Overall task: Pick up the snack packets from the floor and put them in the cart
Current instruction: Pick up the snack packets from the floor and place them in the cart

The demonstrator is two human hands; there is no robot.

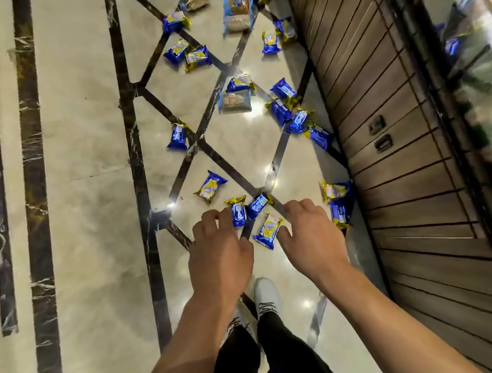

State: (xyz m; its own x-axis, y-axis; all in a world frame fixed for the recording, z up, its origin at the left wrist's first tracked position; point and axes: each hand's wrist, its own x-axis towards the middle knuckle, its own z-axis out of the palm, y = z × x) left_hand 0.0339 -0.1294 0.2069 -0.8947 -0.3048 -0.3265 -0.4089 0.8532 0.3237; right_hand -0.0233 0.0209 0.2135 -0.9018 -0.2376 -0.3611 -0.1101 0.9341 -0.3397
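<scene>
On the glossy marble floor, blue-and-yellow snack packets were seen scattered from the centre of the view out towards twelve and one o'clock, some lying against the slatted wall panel at three o'clock. Both arms were stretched forward and down. The left hand was held with fingers loosely bent, gripping nothing, its fingertips just beside an upright-lying packet. The right hand was likewise spread and empty, with a yellow-faced packet lying between the two hands (whether either hand touched it could not be told). White shoes were visible at six o'clock
</scene>
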